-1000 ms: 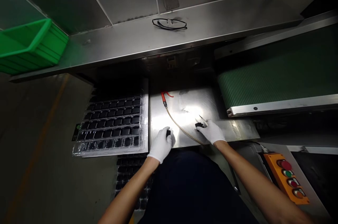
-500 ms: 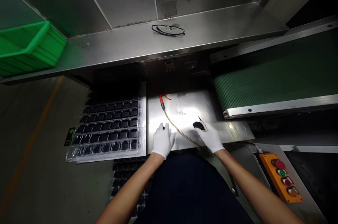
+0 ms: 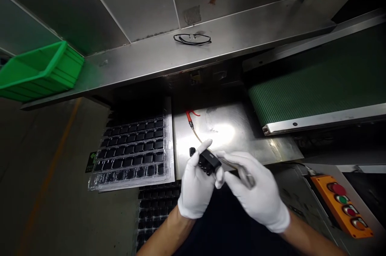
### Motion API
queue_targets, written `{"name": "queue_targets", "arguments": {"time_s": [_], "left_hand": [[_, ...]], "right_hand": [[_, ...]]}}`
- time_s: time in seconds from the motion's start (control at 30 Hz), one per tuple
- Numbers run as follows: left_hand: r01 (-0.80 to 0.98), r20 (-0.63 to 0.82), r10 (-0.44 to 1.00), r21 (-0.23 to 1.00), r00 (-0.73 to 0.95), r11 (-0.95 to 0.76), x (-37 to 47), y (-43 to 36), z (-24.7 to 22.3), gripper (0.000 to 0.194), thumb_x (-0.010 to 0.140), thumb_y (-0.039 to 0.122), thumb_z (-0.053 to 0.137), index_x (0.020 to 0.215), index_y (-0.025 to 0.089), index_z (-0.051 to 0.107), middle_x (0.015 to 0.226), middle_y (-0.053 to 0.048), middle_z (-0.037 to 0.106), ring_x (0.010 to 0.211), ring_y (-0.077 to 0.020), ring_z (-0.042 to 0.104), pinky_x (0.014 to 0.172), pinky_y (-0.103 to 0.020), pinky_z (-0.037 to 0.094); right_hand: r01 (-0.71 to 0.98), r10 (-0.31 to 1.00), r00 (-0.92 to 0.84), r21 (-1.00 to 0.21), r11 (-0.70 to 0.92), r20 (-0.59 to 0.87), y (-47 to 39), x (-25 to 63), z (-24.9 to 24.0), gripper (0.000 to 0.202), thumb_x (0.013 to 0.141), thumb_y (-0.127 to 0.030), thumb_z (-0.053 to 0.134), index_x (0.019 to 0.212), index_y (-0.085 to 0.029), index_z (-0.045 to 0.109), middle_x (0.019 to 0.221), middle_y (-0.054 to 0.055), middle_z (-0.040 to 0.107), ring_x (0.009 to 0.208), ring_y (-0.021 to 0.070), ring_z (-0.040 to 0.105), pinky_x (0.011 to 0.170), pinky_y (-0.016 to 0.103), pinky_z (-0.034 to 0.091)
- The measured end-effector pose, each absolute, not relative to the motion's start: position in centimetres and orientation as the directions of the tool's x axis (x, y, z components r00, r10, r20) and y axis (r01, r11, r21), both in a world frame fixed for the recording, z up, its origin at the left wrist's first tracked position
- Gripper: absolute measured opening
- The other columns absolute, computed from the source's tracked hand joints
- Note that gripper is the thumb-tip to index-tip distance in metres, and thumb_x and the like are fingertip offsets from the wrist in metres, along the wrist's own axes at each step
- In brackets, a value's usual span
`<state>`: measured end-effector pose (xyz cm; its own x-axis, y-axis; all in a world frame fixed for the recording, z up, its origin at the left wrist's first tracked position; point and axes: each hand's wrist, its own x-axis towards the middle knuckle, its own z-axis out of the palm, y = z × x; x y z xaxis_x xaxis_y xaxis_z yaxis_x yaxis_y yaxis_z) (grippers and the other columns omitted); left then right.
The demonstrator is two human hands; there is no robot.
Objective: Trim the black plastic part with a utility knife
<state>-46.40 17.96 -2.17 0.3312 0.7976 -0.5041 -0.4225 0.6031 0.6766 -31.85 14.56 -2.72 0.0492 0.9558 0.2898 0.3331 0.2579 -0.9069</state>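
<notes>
My left hand (image 3: 194,189), in a white glove, is raised over the front edge of the lit steel plate (image 3: 229,129) and pinches a small black part (image 3: 208,162) between thumb and fingers. My gloved right hand (image 3: 259,195) is close beside it, fingertips touching the left hand just under the part, with thin metal tweezers (image 3: 245,176) lying blurred in its grip. A second small black part (image 3: 192,151) lies on the plate, just behind my left hand.
A clear tray of several black parts (image 3: 132,152) lies left of the plate, another tray (image 3: 153,209) below it. A hose with a red fitting (image 3: 189,116) crosses the plate. Green conveyor belt (image 3: 304,91) right, orange button box (image 3: 343,207), glasses (image 3: 192,39) and green bin (image 3: 42,70) on the shelf.
Both hands lifted off the plate and came together toward me. The black part that was at my right hand is now held in the left; the left hand's earlier part stays on the plate.
</notes>
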Motion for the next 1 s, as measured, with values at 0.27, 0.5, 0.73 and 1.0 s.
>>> {"name": "queue_targets", "arguments": {"time_s": [0.27, 0.5, 0.73, 1.0], "left_hand": [[-0.634, -0.287, 0.705, 0.31, 0.648, 0.709, -47.5, 17.5, -1.4, 0.053, 0.094, 0.056, 0.045, 0.11, 0.013, 0.07, 0.089, -0.013, 0.076, 0.034, -0.0115, 0.052, 0.025, -0.021, 0.033], [-0.52, -0.267, 0.629, 0.382, 0.73, 0.764, -48.0, 16.5, -2.2, 0.056, 0.097, 0.056, 0.041, 0.108, 0.012, 0.073, 0.057, -0.005, 0.068, 0.027, -0.0084, 0.044, 0.027, -0.017, 0.028], [-0.432, -0.329, 0.567, 0.401, 0.755, 0.808, -48.3, 16.9, -1.9, 0.056, 0.093, 0.057, 0.046, 0.102, 0.009, 0.073, 0.053, -0.006, 0.065, 0.026, -0.0102, 0.042, 0.03, -0.023, 0.026], [-0.246, -0.426, 0.425, 0.412, 0.799, 0.877, -49.1, 18.5, -1.5, 0.052, 0.099, 0.047, 0.039, 0.11, 0.008, 0.072, 0.06, -0.008, 0.068, 0.029, -0.0089, 0.044, 0.026, -0.018, 0.024]], "right_hand": [[0.499, 0.853, -0.271, -0.692, 0.521, 0.447, 13.4, -27.9, 0.5, 0.031, 0.1, -0.01, 0.057, 0.128, -0.022, 0.06, 0.069, -0.006, 0.057, 0.054, 0.0105, 0.054, 0.05, 0.029, 0.045], [0.497, 0.792, -0.48, -0.628, 0.6, 0.377, 13.3, -27.7, 0.6, 0.029, 0.103, -0.012, 0.052, 0.131, -0.019, 0.057, 0.067, -0.007, 0.055, 0.053, 0.0103, 0.051, 0.05, 0.031, 0.036], [0.461, 0.764, -0.554, -0.642, 0.613, 0.332, 13.9, -27.4, 1.2, 0.032, 0.104, -0.013, 0.054, 0.135, -0.016, 0.055, 0.067, -0.008, 0.054, 0.053, 0.0084, 0.05, 0.049, 0.028, 0.036], [0.563, 0.658, -0.752, -0.478, 0.674, 0.042, 15.4, -28.1, 2.3, 0.052, 0.076, -0.001, 0.036, 0.12, -0.021, 0.056, 0.071, -0.005, 0.056, 0.045, 0.0134, 0.043, 0.043, 0.03, 0.021]]}}
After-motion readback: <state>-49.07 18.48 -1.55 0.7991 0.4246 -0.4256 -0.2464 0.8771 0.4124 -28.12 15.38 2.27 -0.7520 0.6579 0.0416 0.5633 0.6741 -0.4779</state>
